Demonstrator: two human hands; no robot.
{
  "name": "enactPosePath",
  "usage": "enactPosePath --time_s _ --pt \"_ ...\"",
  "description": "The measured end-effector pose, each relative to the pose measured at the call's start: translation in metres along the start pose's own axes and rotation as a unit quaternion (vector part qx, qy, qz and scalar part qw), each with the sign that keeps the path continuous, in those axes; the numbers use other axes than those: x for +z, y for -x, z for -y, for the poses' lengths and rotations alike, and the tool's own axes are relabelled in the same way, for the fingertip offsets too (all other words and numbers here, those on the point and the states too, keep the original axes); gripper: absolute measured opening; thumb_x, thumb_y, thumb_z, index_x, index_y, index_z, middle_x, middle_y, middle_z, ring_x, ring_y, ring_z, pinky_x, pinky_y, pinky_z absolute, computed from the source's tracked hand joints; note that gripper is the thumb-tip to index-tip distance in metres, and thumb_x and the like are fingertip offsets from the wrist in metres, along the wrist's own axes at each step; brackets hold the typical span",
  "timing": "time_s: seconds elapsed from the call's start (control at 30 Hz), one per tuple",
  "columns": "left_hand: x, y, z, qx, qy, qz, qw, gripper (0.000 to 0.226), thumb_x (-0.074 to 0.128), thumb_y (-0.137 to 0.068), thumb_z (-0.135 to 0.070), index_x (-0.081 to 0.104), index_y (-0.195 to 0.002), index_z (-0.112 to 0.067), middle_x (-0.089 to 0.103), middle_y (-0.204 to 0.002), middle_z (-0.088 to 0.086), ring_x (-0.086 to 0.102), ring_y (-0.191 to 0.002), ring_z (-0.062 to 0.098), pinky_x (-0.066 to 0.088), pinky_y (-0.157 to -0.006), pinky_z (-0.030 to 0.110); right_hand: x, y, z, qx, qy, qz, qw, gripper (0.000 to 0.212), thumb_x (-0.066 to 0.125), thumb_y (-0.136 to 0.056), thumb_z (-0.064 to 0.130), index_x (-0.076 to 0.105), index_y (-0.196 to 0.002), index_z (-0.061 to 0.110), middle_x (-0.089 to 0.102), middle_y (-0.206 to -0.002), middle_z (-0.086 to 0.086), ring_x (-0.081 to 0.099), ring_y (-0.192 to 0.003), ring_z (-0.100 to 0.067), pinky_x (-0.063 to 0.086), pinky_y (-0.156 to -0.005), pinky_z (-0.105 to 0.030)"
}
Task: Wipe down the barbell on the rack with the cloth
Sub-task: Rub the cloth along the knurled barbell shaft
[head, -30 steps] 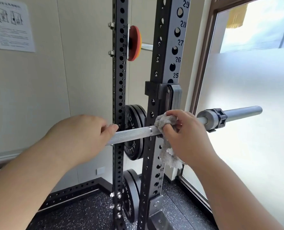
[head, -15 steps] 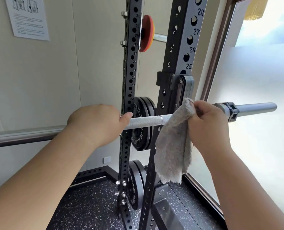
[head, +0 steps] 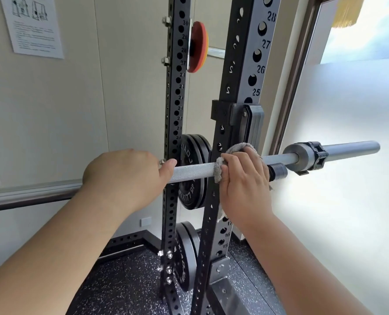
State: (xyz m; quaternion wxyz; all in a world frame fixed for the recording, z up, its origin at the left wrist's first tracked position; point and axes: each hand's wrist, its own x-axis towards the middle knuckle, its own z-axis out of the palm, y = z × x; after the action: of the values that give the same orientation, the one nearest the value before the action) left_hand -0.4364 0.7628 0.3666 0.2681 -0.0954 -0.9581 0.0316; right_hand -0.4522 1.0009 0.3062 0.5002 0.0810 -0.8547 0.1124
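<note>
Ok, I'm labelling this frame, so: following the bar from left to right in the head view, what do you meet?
left hand → barbell → cloth → right hand → collar → sleeve

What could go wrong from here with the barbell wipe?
1. The right hand grips the cloth round the barbell right beside the J-hook. Sliding outward could jam fingers or snag the cloth there.
2. The left hand grips the barbell bare, so the stretch under it may go unwiped.
3. The collar will likely stop the cloth short of the sleeve end.
</note>
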Motion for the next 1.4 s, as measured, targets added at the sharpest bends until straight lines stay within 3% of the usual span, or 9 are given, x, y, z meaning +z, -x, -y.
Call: enactPosePath --time_s 0.1,0.27,0.47,0.63,0.77,0.93,1.07,1.23,1.4 --pt "-0.001 0.001 -0.001 -0.002 -0.002 0.006 1.0 0.071 0.01 -0.099 -0.067 0.058 -0.073 -0.022 0.06 -0.068 -0.003 0.06 -0.064 0.021 0.055 -0.065 0.033 0.005 0.002 0.0 -0.008 0.024 0.001 1.0 0.031 0.04 -0.107 0.026 0.068 -0.113 0.013 0.066 -0.108 -0.001 0.053 -0.132 -0.033 0.018 -0.126 -0.054" --pt "0.001 0.0 -0.002 0.002 -0.01 -0.005 1.0 0.072 0.007 -0.098 -0.067 0.059 -0.076 -0.023 0.059 -0.068 -0.003 0.06 -0.065 0.021 0.055 -0.065 0.032 0.004 -0.004 -0.002 -0.032 0.022 0.002 0.999 0.041 0.036 -0.109 0.033 0.067 -0.118 0.007 0.066 -0.11 -0.008 0.059 -0.112 -0.034 0.033 -0.12 -0.047" --pt "0.011 0.0 -0.001 0.003 -0.029 -0.031 0.999 0.073 0.002 -0.096 -0.065 0.058 -0.074 -0.023 0.059 -0.062 -0.003 0.061 -0.059 0.019 0.056 -0.062 0.031 0.007 0.009 0.023 -0.039 -0.052 0.04 0.997 0.056 0.031 -0.108 0.044 0.059 -0.138 0.005 0.061 -0.133 -0.007 0.047 -0.134 -0.031 0.031 -0.12 -0.05" --pt "0.016 0.0 -0.002 0.009 -0.039 -0.058 0.998 0.074 -0.001 -0.093 -0.065 0.057 -0.072 -0.024 0.056 -0.058 -0.004 0.058 -0.054 0.017 0.052 -0.057 0.028 0.002 0.001 0.02 0.1 0.026 0.111 0.988 0.096 0.003 -0.097 0.074 0.034 -0.155 0.003 0.035 -0.157 -0.017 0.01 -0.155 -0.039 0.008 -0.129 -0.052" --pt "0.02 -0.001 -0.003 -0.002 -0.047 -0.07 0.996 0.075 -0.003 -0.092 -0.063 0.056 -0.07 -0.023 0.055 -0.056 -0.004 0.058 -0.053 0.018 0.054 -0.059 0.029 0.003 0.011 0.035 0.077 0.004 0.129 0.989 0.1 -0.003 -0.095 0.076 0.029 -0.158 0.005 0.029 -0.161 -0.016 0.007 -0.156 -0.038 0.003 -0.129 -0.052" --pt "0.024 -0.004 -0.004 -0.01 -0.047 -0.081 0.996 0.078 -0.007 -0.091 -0.062 0.055 -0.066 -0.022 0.053 -0.053 -0.004 0.056 -0.05 0.017 0.053 -0.058 0.028 -0.005 -0.007 0.041 0.184 -0.025 0.184 0.965 0.112 -0.01 -0.083 0.083 0.008 -0.163 0.007 0.005 -0.169 -0.017 -0.016 -0.156 -0.032 -0.002 -0.129 -0.052" --pt "0.025 -0.004 -0.005 -0.016 -0.038 -0.09 0.995 0.077 -0.005 -0.091 -0.065 0.054 -0.066 -0.022 0.053 -0.053 -0.003 0.056 -0.05 0.017 0.052 -0.057 0.028 -0.012 0.001 0.062 0.133 -0.01 0.207 0.969 0.121 -0.021 -0.076 0.086 0.011 -0.162 0.008 0.01 -0.168 -0.017 -0.011 -0.157 -0.034 0.0 -0.129 -0.051" --pt "0.024 -0.003 -0.007 -0.013 -0.043 -0.109 0.993 0.078 -0.006 -0.085 -0.065 0.051 -0.057 -0.02 0.046 -0.045 -0.003 0.049 -0.042 0.019 0.044 -0.05 0.025 -0.009 -0.011 0.04 0.164 0.006 0.172 0.971 0.112 -0.011 -0.085 0.083 0.021 -0.159 0.005 0.022 -0.165 -0.015 0.0 -0.156 -0.033 0.007 -0.129 -0.05" --pt "0.026 -0.005 -0.008 -0.033 -0.033 -0.094 0.994 0.073 0.006 -0.09 -0.065 0.046 -0.05 -0.019 0.039 -0.04 -0.004 0.043 -0.036 0.021 0.044 -0.049 0.027 -0.003 0.011 0.031 0.029 0.068 0.152 0.986 0.096 0.005 -0.097 0.077 0.029 -0.158 0.007 0.033 -0.157 -0.017 0.017 -0.153 -0.038 0.012 -0.128 -0.052"
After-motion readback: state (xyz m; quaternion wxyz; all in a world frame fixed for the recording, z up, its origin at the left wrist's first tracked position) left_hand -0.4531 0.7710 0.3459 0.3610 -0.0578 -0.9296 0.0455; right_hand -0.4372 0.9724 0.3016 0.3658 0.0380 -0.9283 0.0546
